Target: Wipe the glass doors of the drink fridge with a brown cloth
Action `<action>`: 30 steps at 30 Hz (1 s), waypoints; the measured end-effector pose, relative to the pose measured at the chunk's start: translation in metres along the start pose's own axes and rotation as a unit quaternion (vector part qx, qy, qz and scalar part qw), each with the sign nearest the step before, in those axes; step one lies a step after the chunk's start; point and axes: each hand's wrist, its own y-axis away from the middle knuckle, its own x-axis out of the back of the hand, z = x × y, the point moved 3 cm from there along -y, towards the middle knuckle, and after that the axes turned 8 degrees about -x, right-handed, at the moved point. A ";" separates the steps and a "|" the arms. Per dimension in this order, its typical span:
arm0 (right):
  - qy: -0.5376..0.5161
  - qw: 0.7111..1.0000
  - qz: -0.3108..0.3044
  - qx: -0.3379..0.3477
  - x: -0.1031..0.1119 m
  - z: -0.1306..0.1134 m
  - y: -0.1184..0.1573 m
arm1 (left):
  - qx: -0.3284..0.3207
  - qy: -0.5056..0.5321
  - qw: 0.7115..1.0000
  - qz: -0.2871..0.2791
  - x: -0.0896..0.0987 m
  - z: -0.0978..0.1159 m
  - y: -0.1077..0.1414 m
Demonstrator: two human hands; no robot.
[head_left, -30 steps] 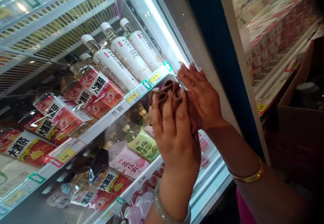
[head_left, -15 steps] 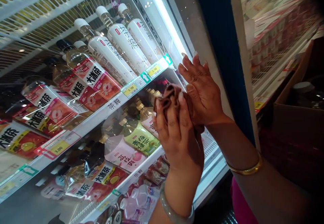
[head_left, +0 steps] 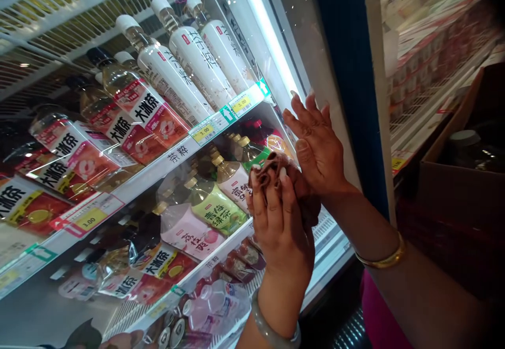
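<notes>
My left hand (head_left: 278,233), with a grey bangle at its wrist, is closed around a crumpled brown cloth (head_left: 276,167). It holds the cloth up in front of the glass of a lit drinks fridge. Beside it, my right hand (head_left: 319,146) is raised with its fingers stretched out and apart, close to the glass near the door's edge. A gold bracelet (head_left: 384,252) circles that wrist. Part of the cloth lies between the two hands, and some of it is hidden by the left fingers. Whether the right palm touches the glass, I cannot tell.
Behind the glass, white-capped bottles (head_left: 173,73) and red-labelled tea bottles (head_left: 145,110) line the upper shelf. Green and pink-labelled bottles (head_left: 219,209) stand below. A dark blue post (head_left: 347,75) rises on the right, with an open cardboard box (head_left: 453,181) beyond it.
My left hand and the cloth have moved down and slightly right across the glass. The right hand has shifted a little lower, its fingers still spread.
</notes>
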 end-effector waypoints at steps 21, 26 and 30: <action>0.109 0.990 -0.090 -0.016 0.002 0.018 0.084 | -0.005 0.041 0.999 -0.029 -0.002 0.017 0.068; 0.109 0.990 -0.089 -0.033 0.000 0.017 0.087 | 0.010 0.038 0.999 0.029 0.017 -0.005 0.038; 0.124 0.989 -0.081 -0.030 -0.002 0.021 0.088 | 0.017 0.044 0.998 0.030 0.010 -0.002 0.019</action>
